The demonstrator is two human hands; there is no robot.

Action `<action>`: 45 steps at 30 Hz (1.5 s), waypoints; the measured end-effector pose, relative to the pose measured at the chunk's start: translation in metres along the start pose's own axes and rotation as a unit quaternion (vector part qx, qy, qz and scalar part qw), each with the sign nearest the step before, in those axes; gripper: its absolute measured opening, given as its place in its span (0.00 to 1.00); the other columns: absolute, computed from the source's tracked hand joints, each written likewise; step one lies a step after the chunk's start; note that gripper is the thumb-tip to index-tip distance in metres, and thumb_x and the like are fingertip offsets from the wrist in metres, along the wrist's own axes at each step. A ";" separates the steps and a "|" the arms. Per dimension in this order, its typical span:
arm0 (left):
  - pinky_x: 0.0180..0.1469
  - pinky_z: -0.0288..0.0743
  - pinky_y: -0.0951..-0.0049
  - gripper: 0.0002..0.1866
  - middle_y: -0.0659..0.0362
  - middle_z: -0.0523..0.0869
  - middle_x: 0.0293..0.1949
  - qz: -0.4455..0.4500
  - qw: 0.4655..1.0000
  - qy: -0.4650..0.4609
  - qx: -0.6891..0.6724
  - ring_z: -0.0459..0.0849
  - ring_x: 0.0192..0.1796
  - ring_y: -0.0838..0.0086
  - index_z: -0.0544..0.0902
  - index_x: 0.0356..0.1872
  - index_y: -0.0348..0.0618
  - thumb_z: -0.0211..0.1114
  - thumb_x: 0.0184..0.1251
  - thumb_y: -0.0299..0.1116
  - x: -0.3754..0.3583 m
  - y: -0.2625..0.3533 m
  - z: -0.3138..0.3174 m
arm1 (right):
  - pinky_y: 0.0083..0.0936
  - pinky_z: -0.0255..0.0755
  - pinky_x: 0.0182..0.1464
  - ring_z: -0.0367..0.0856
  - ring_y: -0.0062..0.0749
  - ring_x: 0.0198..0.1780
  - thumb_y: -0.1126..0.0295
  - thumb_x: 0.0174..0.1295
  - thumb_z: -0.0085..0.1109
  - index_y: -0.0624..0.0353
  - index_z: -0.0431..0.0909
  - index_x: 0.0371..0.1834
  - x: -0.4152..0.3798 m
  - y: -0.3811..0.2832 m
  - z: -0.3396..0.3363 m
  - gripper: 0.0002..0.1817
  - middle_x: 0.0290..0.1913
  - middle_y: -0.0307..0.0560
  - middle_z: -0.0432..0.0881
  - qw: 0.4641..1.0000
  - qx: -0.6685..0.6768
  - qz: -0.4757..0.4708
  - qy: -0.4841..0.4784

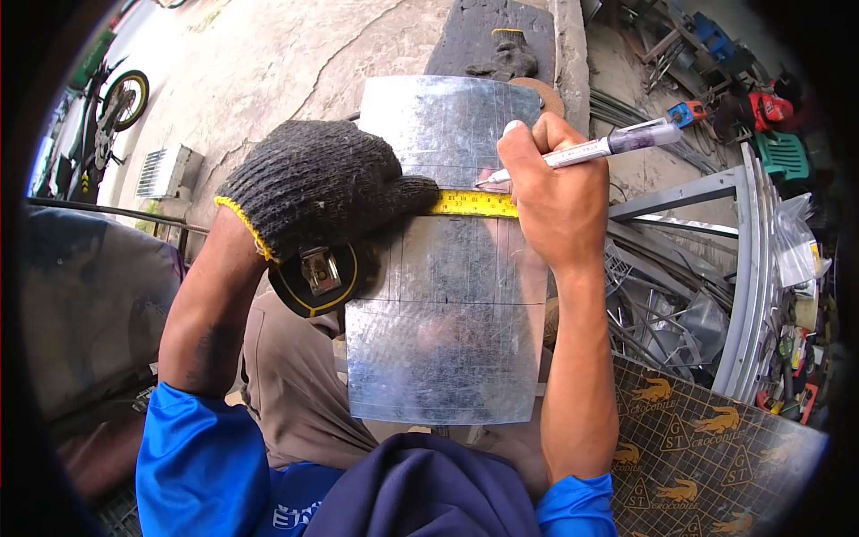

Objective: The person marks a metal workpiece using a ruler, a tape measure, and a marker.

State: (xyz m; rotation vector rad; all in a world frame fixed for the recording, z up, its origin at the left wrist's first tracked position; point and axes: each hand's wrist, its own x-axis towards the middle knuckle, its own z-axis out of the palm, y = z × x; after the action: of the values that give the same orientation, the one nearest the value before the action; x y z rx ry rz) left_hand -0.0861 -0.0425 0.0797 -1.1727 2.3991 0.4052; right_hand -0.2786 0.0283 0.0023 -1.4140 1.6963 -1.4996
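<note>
A shiny metal sheet point(438, 358) lies in front of me, scored with thin dark lines. My left hand point(313, 183), in a black knit glove with a yellow cuff, grips a tape measure; its black case point(309, 286) shows below the glove. The yellow tape blade point(474, 203) runs across the sheet, under my gloved thumb and toward my right hand. Bare and closed, my right hand point(564, 192) pinches a clear-barrelled pen point(617, 143). The pen's tip points left, right at the sheet just above the blade.
Another dark glove point(506, 55) rests on a dark slab point(452, 40) beyond the sheet. Metal framing point(743, 268) and loose scrap lie to the right, above a crocodile-printed board point(689, 447). A motorbike point(98, 125) and a slatted metal box point(168, 173) are at left.
</note>
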 end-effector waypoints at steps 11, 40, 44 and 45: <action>0.46 0.82 0.52 0.34 0.46 0.90 0.36 0.026 0.999 0.002 0.021 0.90 0.39 0.50 0.91 0.40 0.45 0.50 0.78 0.66 0.001 -0.004 0.002 | 0.26 0.60 0.21 0.65 0.12 0.19 0.69 0.69 0.62 0.58 0.66 0.17 0.001 0.002 0.001 0.22 0.13 0.33 0.68 1.000 0.008 -0.008 -0.005; 0.41 0.81 0.57 0.21 0.46 0.88 0.34 0.113 0.974 0.007 -0.195 0.89 0.37 0.54 0.90 0.52 0.47 0.68 0.71 0.52 -0.024 -0.051 0.039 | 0.22 0.75 0.38 0.84 0.25 0.34 0.56 0.69 0.72 0.62 0.88 0.40 -0.024 -0.032 -0.025 0.17 0.32 0.45 0.89 0.994 -0.050 -0.018 -0.098; 0.41 0.81 0.58 0.20 0.47 0.88 0.34 0.205 0.937 0.027 -0.281 0.89 0.36 0.54 0.90 0.52 0.47 0.68 0.72 0.51 -0.009 -0.079 0.063 | 0.33 0.83 0.47 0.90 0.40 0.46 0.74 0.58 0.77 0.59 0.87 0.45 -0.051 -0.044 -0.023 0.13 0.42 0.48 0.90 0.971 -0.178 -0.103 -0.121; 0.41 0.81 0.58 0.20 0.47 0.88 0.34 0.232 0.927 0.033 -0.292 0.89 0.36 0.55 0.90 0.52 0.47 0.67 0.73 0.51 -0.005 -0.086 0.071 | 0.33 0.84 0.46 0.90 0.40 0.45 0.76 0.57 0.77 0.60 0.86 0.44 -0.056 -0.039 -0.018 0.13 0.42 0.48 0.90 0.966 -0.188 -0.128 -0.119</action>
State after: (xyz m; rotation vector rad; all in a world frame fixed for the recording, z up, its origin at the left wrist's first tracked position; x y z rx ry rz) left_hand 0.0037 -0.0590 0.0149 -0.8101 2.6943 1.3245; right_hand -0.2592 0.0911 0.0285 -1.9899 1.7580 -1.1024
